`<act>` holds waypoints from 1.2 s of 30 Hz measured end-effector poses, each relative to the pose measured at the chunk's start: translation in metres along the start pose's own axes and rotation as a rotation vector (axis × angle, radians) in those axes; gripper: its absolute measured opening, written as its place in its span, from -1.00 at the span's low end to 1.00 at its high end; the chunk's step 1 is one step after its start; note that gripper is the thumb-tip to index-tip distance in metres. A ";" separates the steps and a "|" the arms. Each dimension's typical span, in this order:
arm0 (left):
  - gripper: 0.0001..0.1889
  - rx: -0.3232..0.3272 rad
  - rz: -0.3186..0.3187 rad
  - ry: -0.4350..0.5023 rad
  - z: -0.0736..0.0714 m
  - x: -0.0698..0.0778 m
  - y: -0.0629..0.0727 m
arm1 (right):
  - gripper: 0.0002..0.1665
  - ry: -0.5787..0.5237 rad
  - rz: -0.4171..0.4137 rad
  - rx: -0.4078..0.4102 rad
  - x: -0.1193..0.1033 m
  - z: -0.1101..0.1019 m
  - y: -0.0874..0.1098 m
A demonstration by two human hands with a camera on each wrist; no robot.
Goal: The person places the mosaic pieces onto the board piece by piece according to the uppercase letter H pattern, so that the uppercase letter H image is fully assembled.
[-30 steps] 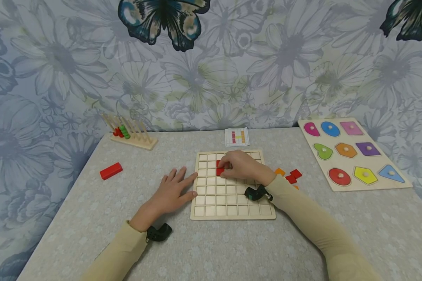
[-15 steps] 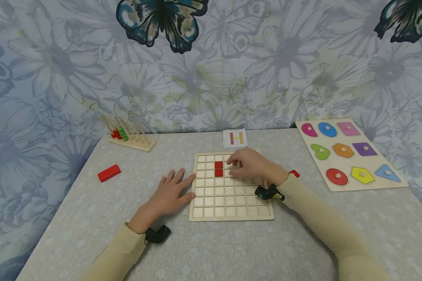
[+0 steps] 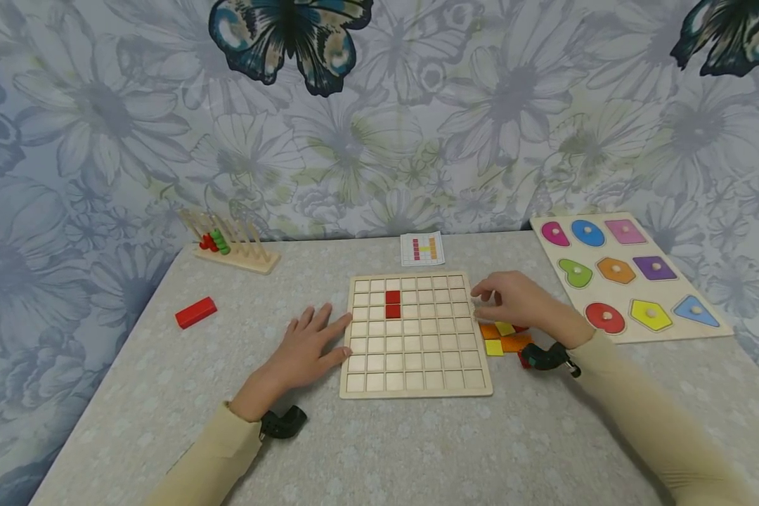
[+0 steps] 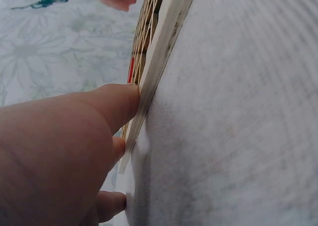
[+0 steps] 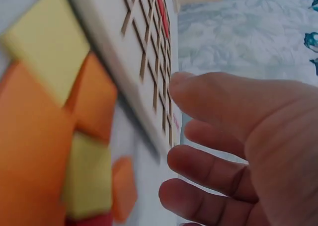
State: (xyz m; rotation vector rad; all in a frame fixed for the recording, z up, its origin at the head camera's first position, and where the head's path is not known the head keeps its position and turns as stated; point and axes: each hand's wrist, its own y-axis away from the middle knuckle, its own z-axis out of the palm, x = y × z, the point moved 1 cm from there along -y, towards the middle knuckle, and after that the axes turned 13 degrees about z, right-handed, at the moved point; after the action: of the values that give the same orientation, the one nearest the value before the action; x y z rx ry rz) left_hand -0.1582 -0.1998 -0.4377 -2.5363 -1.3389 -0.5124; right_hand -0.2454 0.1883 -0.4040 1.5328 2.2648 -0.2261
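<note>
A wooden grid board (image 3: 413, 383) lies mid-table, with two red square tiles (image 3: 393, 303) one above the other in its upper left part. My left hand (image 3: 300, 353) rests at the board's left edge, fingers spread; in the left wrist view the thumb (image 4: 121, 99) touches the board's side. My right hand (image 3: 515, 303) hovers past the board's right edge with bent, parted fingers and nothing between them. Below it lies a pile of orange, yellow and red tiles (image 3: 494, 347), partly covered by the hand and wrist. Orange tiles (image 5: 30, 151) loom close in the right wrist view.
A printed pattern card (image 3: 422, 249) lies behind the board. At the back left stands a wooden peg rack (image 3: 247, 261) with red and green beads. A red block (image 3: 196, 313) lies on the left. A knobbed shape puzzle (image 3: 630, 295) leans toward the back right.
My right hand has come off the red tiles on the board and moved right, over to the loose tiles. The left hand stays at the board's edge.
</note>
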 end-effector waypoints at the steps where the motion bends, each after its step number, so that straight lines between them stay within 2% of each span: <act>1: -0.35 0.000 -0.002 0.001 0.000 0.000 0.000 | -0.63 0.001 0.017 -0.004 0.005 -0.001 0.004; 6: -0.34 -0.002 -0.004 -0.005 0.002 0.000 0.002 | -0.60 -0.007 0.101 -0.005 0.029 -0.006 0.021; 15: -0.35 0.004 -0.001 -0.002 0.002 -0.001 0.003 | -0.60 0.013 0.110 0.058 0.063 -0.006 0.041; 27: -0.34 -0.004 -0.009 0.006 0.002 0.000 0.000 | -0.55 -0.034 0.150 0.051 0.072 -0.003 0.046; 36: -0.34 -0.005 -0.013 -0.002 0.001 0.001 -0.001 | -0.59 -0.016 0.185 0.065 0.075 0.000 0.043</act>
State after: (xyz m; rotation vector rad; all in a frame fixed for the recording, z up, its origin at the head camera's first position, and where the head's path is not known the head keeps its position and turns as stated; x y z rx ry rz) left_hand -0.1583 -0.1982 -0.4377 -2.5340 -1.3572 -0.5165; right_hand -0.2296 0.2690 -0.4313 1.7550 2.1060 -0.2598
